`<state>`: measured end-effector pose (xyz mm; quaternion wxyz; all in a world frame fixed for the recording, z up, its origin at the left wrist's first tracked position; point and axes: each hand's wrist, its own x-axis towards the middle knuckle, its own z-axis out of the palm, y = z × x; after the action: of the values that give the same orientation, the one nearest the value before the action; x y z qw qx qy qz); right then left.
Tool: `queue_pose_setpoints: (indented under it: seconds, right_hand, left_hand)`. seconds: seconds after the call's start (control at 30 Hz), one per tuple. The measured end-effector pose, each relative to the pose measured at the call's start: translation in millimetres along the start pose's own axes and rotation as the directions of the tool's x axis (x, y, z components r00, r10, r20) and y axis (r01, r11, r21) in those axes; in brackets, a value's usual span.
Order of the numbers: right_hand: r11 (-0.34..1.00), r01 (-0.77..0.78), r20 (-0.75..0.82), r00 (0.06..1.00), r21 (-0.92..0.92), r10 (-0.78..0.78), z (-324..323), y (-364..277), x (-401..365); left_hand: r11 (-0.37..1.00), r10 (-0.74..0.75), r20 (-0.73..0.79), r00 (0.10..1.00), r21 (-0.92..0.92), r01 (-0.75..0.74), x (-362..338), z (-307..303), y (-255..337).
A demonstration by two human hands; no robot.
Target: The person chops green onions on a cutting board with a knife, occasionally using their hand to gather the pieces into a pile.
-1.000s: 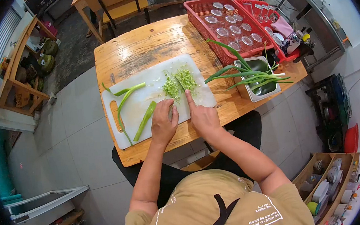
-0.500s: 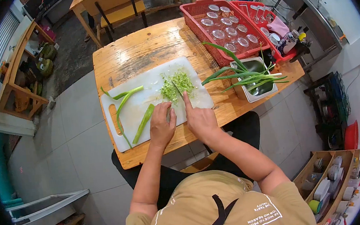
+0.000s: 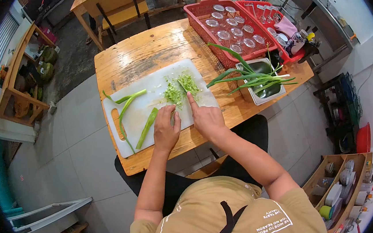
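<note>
My right hand [image 3: 207,120] grips a knife, its index finger stretched along the spine and the handle hidden in the palm. The knife blade [image 3: 182,86] rests in finely chopped green onion [image 3: 172,93] on the white cutting board [image 3: 128,115]. Close by on the left, my left hand [image 3: 166,129] is curled with its fingers together at the board's near side; whatever lies under the fingertips is hidden. A thick green onion piece [image 3: 146,129] lies beside that hand. Farther left is a longer, bent green onion leaf [image 3: 126,107], near the board's handle slot.
Whole green onions [image 3: 254,80] lie across a metal container [image 3: 261,99] at the right. Behind it stands a red basket [image 3: 208,37] of upturned glasses, with another red basket [image 3: 290,56] of dishes alongside. All stand on a wooden table [image 3: 144,42].
The view has shifted slightly. Both hands stay in nearly the same place on the board, and the knife blade sits a little differently among the chopped green onion.
</note>
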<state>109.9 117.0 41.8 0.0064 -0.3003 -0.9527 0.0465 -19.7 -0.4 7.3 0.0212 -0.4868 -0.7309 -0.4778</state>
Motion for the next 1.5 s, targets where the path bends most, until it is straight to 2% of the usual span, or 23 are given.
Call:
queue_pose_setpoints:
  seconds: [0.13,0.33,0.43,0.63,0.77,0.87,0.97,1.03,1.13,1.23,1.43,1.5]
  right_hand:
    - [1.0,0.006,0.049,0.999,-0.024,-0.004,-1,-5,-13]
    - [0.999,0.012,0.027,1.0,0.034,-0.013,-22,3,2]
    - [0.999,0.018,0.002,1.0,-0.044,-0.018,4,7,4]
    - [1.0,-0.021,0.048,0.999,0.009,0.02,-24,8,4]
    - [0.999,-0.01,0.029,1.0,-0.034,0.011,-5,12,7]
    - [0.999,-0.005,0.035,0.999,0.033,0.004,-4,17,10]
    - [0.999,-0.052,0.091,0.994,-0.011,0.053,0,16,6]
    - [0.999,-0.033,0.045,0.998,-0.007,0.033,6,13,11]
    - [0.999,-0.024,0.053,0.998,0.031,0.023,-18,15,8]
    - [0.998,-0.053,0.084,0.995,-0.018,0.054,0,16,9]
    - [0.999,-0.024,0.049,0.999,0.029,0.022,-21,17,13]
    - [1.0,-0.014,0.034,0.999,0.003,0.013,5,16,9]
  left_hand:
    - [0.999,-0.031,-0.001,1.0,-0.028,0.031,2,-4,0]
    - [1.0,-0.023,0.017,1.0,-0.02,0.024,0,-3,5]
    - [1.0,-0.024,0.005,1.0,-0.014,0.024,1,-4,2]
    - [0.999,-0.024,0.011,1.0,-0.021,0.025,3,-6,6]
    - [1.0,-0.019,0.012,1.0,-0.016,0.019,3,-3,5]
    - [1.0,-0.02,0.002,1.0,-0.017,0.02,2,-4,5]
    - [0.999,-0.025,-0.002,1.0,-0.02,0.025,2,-4,5]
    - [0.999,-0.032,0.0,0.999,-0.03,0.032,3,-2,5]
    - [0.999,-0.038,0.012,0.999,-0.032,0.038,0,-4,3]
    - [1.0,-0.02,-0.009,1.0,-0.017,0.02,2,-4,2]
    - [0.999,-0.025,0.002,1.0,-0.024,0.025,1,-5,3]
    - [0.999,-0.023,-0.004,1.0,-0.027,0.023,1,-6,4]
